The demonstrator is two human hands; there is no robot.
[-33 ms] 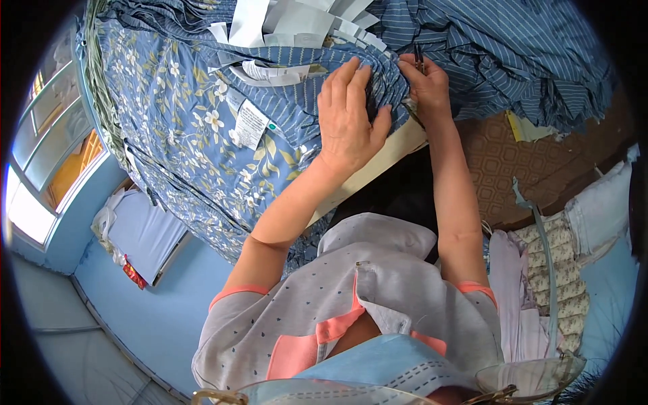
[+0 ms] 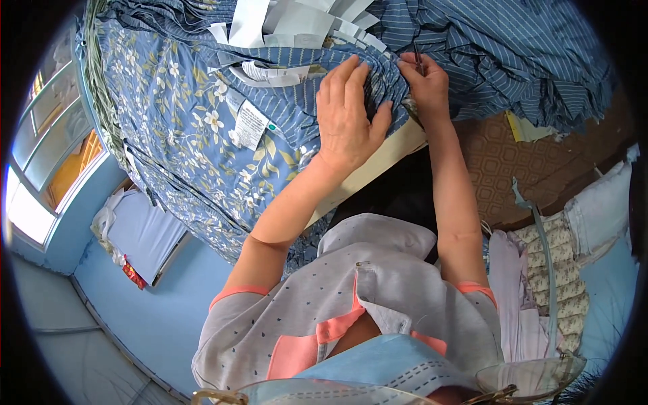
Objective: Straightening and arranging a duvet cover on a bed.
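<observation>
My left hand (image 2: 347,115) lies flat with fingers apart on a gathered stack of blue striped fabric (image 2: 383,79). At the stack's right edge is my right hand (image 2: 432,88), closed around small dark thread snips (image 2: 418,61) whose tips point away from me. Its thumb and fingertips touch the fabric edge. White paper-like labels (image 2: 283,73) stick out from the folds left of my left hand. Nearer to me, a white printed care label (image 2: 250,125) lies on blue floral fabric (image 2: 196,135). My fingers partly hide the snips' handles.
More striped fabric (image 2: 499,61) is heaped at the far right, with white label strips (image 2: 297,23) at the far middle. A pale board edge (image 2: 378,162) runs under the stack. Folded pale cloths (image 2: 516,290) lie at right; a window (image 2: 54,142) is at left.
The snips' dark tips stood slightly apart before and now look drawn together. Both hands stay almost in place.
</observation>
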